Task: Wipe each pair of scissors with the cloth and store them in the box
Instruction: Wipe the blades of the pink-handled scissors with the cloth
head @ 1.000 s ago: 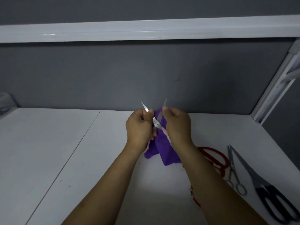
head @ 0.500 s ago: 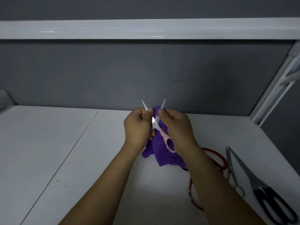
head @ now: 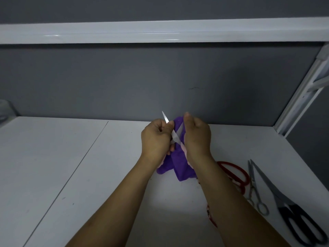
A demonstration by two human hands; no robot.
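Your left hand (head: 155, 138) is curled round the small pink-handled steel scissors (head: 175, 137) at one bare blade. Your right hand (head: 196, 136) pinches the soft purple cloth (head: 179, 168) over the other blade, and the pair is held open between them above the white worktop (head: 89, 166). If the cloth slips or the blades snap together, an edge or the exposed tip could cut your fingers; no box is in view.

Centre frame: pink scissors (head: 175, 138) w/ handles mostly hidden behind left hand (head: 155, 139) & right hand (head: 196, 138), one blade tip lost behind the purple cloth (head: 179, 168). Lower right: red scissors (head: 236, 173) partly behind right forearm (head: 231, 202), black-handled scissors (head: 300, 227) clipped by bottom edge. Grey obj. (head: 4, 111) at left edge cut off, unidentifiable.
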